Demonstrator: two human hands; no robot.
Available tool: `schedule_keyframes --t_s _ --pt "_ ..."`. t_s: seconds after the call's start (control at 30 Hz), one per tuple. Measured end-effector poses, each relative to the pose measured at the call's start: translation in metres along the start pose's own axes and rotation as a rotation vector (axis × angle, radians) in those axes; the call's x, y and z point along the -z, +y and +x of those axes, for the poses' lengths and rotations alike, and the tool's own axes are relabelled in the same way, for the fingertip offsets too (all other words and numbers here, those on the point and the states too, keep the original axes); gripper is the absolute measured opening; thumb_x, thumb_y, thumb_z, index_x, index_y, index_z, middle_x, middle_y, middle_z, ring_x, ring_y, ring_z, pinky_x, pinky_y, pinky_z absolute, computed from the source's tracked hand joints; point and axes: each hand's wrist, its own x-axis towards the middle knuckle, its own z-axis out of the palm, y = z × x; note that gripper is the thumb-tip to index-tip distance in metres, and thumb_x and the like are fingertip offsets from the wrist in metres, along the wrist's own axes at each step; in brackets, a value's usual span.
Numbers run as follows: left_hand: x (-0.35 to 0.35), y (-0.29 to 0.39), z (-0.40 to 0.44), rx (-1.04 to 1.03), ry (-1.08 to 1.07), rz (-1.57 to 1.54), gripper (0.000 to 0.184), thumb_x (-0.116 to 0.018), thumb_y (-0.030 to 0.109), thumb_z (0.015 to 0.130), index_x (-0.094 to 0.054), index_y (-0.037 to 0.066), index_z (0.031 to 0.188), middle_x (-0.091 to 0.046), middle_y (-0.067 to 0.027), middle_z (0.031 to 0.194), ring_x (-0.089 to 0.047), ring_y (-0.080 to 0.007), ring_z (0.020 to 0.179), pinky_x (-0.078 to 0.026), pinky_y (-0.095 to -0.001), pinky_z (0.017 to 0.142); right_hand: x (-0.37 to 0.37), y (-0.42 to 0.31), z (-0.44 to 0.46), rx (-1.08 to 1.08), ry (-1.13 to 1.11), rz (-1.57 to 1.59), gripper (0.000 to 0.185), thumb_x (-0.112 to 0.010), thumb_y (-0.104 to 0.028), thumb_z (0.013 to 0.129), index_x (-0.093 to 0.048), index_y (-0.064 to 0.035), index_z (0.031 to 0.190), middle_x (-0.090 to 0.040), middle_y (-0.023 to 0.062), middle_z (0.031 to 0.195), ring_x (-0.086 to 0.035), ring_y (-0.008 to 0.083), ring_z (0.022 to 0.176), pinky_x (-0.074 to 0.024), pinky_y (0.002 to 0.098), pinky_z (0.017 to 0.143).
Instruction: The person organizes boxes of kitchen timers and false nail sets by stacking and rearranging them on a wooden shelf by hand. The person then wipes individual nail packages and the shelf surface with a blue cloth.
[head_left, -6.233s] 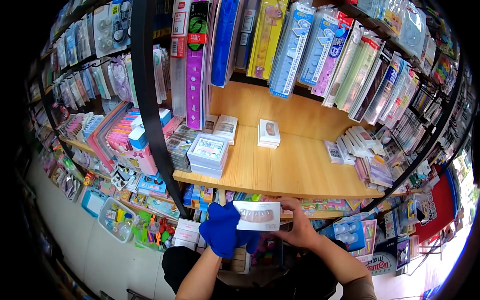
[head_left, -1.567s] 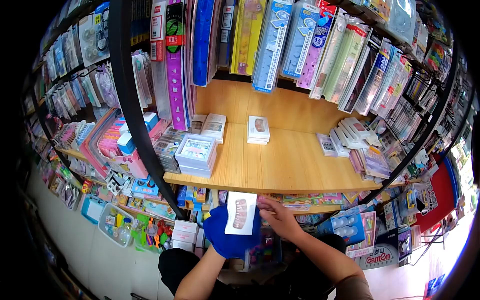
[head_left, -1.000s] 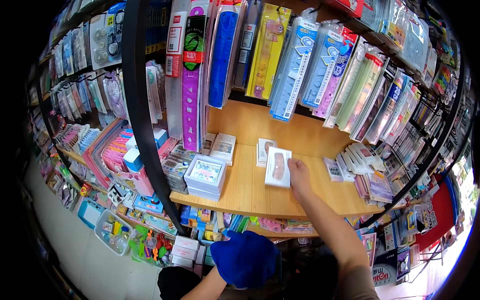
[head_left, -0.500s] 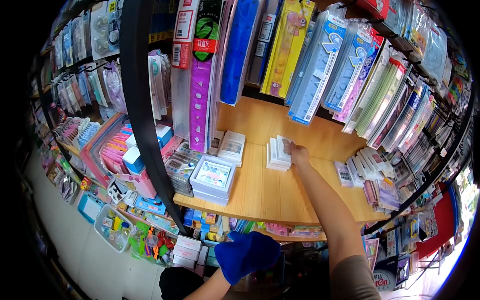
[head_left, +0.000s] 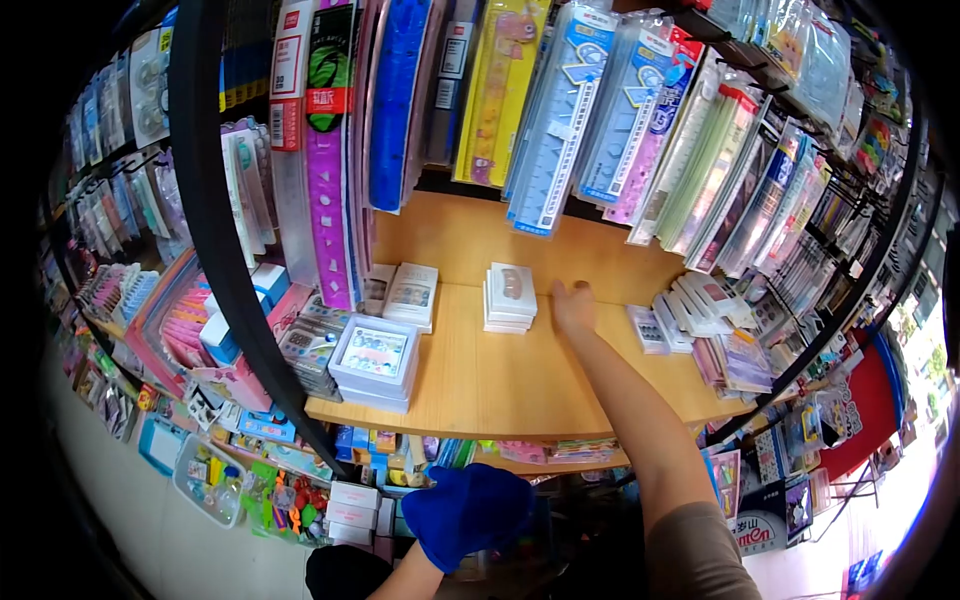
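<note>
The right hand (head_left: 573, 307) reaches far over the shelf (head_left: 480, 395), its forearm slanting from the near right, where a grey-brown sleeve (head_left: 692, 550) covers the upper arm. Its thumb and fingers are slightly parted and point toward the rear panel (head_left: 450, 235), just right of a small stack of white nail boxes (head_left: 510, 298). The left hand (head_left: 468, 513), in a blue fabric glove, hangs near, below the shelf's front edge; how its fingers are set cannot be told.

The stack stands mid-shelf toward the far side, its flat cartons a little out of line, the top one showing a pale oblong window. To its left lie more windowed nail boxes (head_left: 410, 298) and, nearer, square white boxes (head_left: 372, 360) with a printed lid. On the right, glossy white packs (head_left: 695, 310) lean in an untidy heap.

Shelf and panel are smooth, light-grained wood, framed on the left by a black upright post (head_left: 215, 220). Plastic-sleeved rulers (head_left: 560, 120) hang above. Low on the left, a clear tub (head_left: 208, 482) holds small colourful items on a pale tiled floor (head_left: 120, 500).
</note>
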Motion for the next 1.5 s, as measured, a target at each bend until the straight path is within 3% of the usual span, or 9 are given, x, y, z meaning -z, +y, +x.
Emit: schedule_keyframes --t_s 0.2,0.3,0.53,0.7,0.83,1.0,1.2,1.37,1.5 --pt "0.002 0.008 0.011 1.195 -0.04 -1.787 0.037 -0.073 0.032 0.074 -0.06 0.01 0.102 -0.067 -0.0044 0.094 -0.064 -0.0211 0.081 -0.05 -0.0316 0.068 0.064 0.094 0.001 -0.153 0.446 -0.569 0.071 -0.074 -0.051 0.067 -0.043 -0.0092 0.115 -0.048 0.0127 0.118 -0.047 0.0298 0.112 -0.0421 0.0479 0.087" --pt "0.003 0.008 0.011 1.088 -0.118 -1.64 0.037 -0.068 0.032 0.076 -0.059 0.01 0.105 -0.065 -0.0054 0.099 -0.062 -0.0239 0.086 -0.047 -0.0346 0.071 0.077 0.128 0.011 -0.31 0.377 -0.523 0.078 -0.077 -0.051 0.064 -0.041 -0.0053 0.117 -0.048 0.0158 0.118 -0.047 0.0318 0.111 -0.0419 0.0487 0.087" --pt "-0.006 -0.001 -0.003 0.241 -0.424 -0.478 0.05 -0.037 0.046 0.094 -0.051 0.004 0.118 -0.055 -0.0182 0.125 -0.052 -0.0362 0.115 -0.038 -0.0471 0.102 0.105 0.151 0.011 -0.031 0.28 -0.397 0.085 -0.08 -0.045 0.06 -0.041 0.0027 0.118 -0.052 0.0218 0.112 -0.05 0.0396 0.103 -0.0419 0.0487 0.086" --pt "-0.024 0.005 0.005 1.12 -0.177 -2.134 0.035 -0.066 0.024 0.079 -0.057 0.008 0.109 -0.066 -0.0063 0.099 -0.063 -0.0228 0.086 -0.049 -0.0326 0.071 0.124 0.169 -0.02 0.235 0.126 -0.131 0.079 -0.08 -0.04 0.06 -0.046 0.0067 0.113 -0.053 0.0281 0.103 -0.051 0.0396 0.096 -0.0421 0.047 0.084" --pt "-0.033 0.011 0.005 1.048 -0.095 -1.848 0.033 -0.065 0.023 0.08 -0.057 0.006 0.107 -0.065 -0.0089 0.099 -0.063 -0.0239 0.087 -0.049 -0.0361 0.076 0.145 0.134 -0.092 0.43 0.142 -0.089 0.073 -0.082 -0.03 0.059 -0.045 0.0056 0.112 -0.051 0.0218 0.1 -0.05 0.0339 0.095 -0.0427 0.042 0.084" --pt "-0.09 -0.017 -0.029 0.221 -0.103 -0.631 0.024 -0.061 0.024 0.082 -0.06 0.01 0.101 -0.064 -0.0076 0.098 -0.062 -0.0255 0.087 -0.048 -0.0383 0.078 0.15 0.099 -0.201 0.725 0.015 0.105 0.077 -0.084 -0.014 0.057 -0.038 0.0024 0.116 -0.044 0.0194 0.104 -0.048 0.0339 0.095 -0.0412 0.0414 0.084" --pt "-0.018 0.031 -0.001 0.352 0.009 -0.724 0.032 -0.05 0.03 0.09 -0.056 0.008 0.112 -0.06 -0.0096 0.109 -0.058 -0.0243 0.098 -0.047 -0.0378 0.085 0.101 0.089 -0.302 0.798 -0.187 0.165 0.096 -0.088 -0.025 0.057 -0.031 0.0042 0.127 -0.04 0.0252 0.116 -0.041 0.0407 0.107 -0.0419 0.0448 0.088" --pt "-0.018 0.022 -0.008 0.461 0.075 -0.732 0.03 -0.051 0.025 0.09 -0.054 0.005 0.113 -0.06 -0.0106 0.107 -0.058 -0.0225 0.096 -0.047 -0.0337 0.082 0.089 0.097 -0.306 0.189 -0.715 0.846 0.052 -0.059 -0.01 0.089 -0.032 -0.0015 0.132 -0.054 0.0103 0.1 -0.055 0.0168 0.09 -0.046 0.0307 0.081" --pt "-0.056 0.002 -0.014 0.739 0.067 -0.223 0.029 -0.052 0.02 0.091 -0.054 0.003 0.114 -0.06 -0.0113 0.105 -0.059 -0.0211 0.094 -0.048 -0.0305 0.079 0.071 0.09 -0.287 -0.343 -1.055 1.267 0.057 -0.032 -0.052 0.097 -0.039 -0.0103 0.135 -0.053 0.0069 0.124 -0.053 0.0187 0.108 -0.0455 0.0349 0.09"
